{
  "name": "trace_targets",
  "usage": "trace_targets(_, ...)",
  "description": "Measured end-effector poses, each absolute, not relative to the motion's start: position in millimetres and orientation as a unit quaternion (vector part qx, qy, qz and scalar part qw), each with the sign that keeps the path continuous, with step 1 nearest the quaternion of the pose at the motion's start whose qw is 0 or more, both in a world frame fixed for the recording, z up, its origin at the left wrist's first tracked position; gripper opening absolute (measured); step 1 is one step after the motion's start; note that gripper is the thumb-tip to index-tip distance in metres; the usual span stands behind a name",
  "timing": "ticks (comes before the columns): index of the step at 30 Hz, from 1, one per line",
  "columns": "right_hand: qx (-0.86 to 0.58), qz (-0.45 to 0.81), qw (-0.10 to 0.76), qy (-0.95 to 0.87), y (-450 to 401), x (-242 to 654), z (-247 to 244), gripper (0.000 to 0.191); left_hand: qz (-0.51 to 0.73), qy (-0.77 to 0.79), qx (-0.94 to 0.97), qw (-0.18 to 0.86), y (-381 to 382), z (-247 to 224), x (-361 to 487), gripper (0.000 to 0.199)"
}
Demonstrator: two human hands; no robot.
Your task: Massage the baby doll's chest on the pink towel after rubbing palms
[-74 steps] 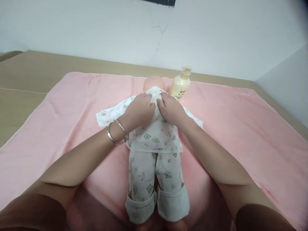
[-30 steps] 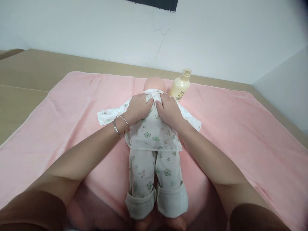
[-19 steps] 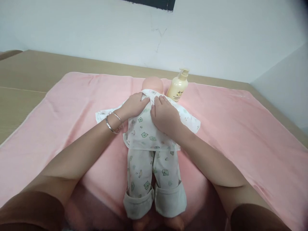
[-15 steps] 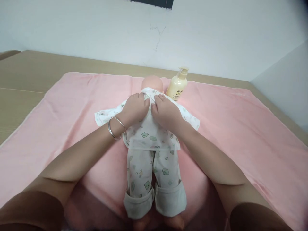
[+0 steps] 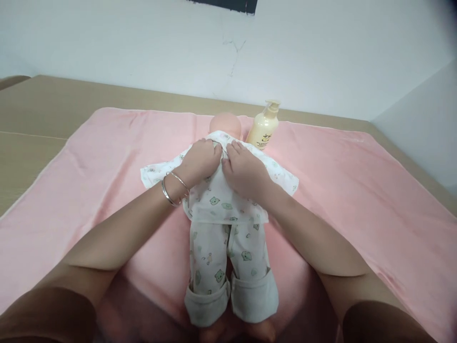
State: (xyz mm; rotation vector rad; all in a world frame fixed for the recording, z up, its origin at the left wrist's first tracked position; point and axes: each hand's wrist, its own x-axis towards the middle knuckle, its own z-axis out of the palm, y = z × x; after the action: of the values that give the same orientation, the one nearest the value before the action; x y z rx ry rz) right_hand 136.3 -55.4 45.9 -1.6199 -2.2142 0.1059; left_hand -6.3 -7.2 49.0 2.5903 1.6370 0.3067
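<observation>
A baby doll (image 5: 224,124) lies on a pink blanket, its feet toward me and no face showing. It wears a white shirt (image 5: 221,205) printed with small green animals, and matching trousers (image 5: 209,252) with turned-up cuffs. My left hand (image 5: 202,159), with two silver bangles at the wrist, pinches the shirt cloth just below the neckline. Beside it, my right hand (image 5: 246,166) has its fingers closed on the same cloth, a little to the right. The fingertips of both hands are partly hidden in the folds. The shirt's sleeves spread out to either side.
Right of the doll's head stands a cream pump bottle (image 5: 264,126). The pink blanket (image 5: 332,190) covers much of a wooden table (image 5: 78,93), with a white wall (image 5: 143,47) behind it.
Both hands stay on the shirt below the neckline, with only slight finger movement. The doll and bottle have hardly moved.
</observation>
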Motion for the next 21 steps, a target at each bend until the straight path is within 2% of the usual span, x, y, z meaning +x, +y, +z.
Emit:
trace_targets(4,-0.617,0.091,0.209,-0.753,-28,152,45,0.046,0.101,0.467,0.877,-0.047,-45,52,9,0.047)
trace_targets(9,-0.625,0.058,0.21,-0.75,-36,145,41,0.055,0.099,0.441,0.892,-0.016,-36,54,6,0.039)
trace_targets(13,-0.609,0.049,0.188,-0.769,-63,129,43,0.062,0.08,0.524,0.847,0.044,-2,51,-7,0.04)
trace_targets(21,-0.641,0.13,0.206,-0.728,-30,149,45,0.063,0.174,0.493,0.852,-0.024,-30,42,9,0.044)
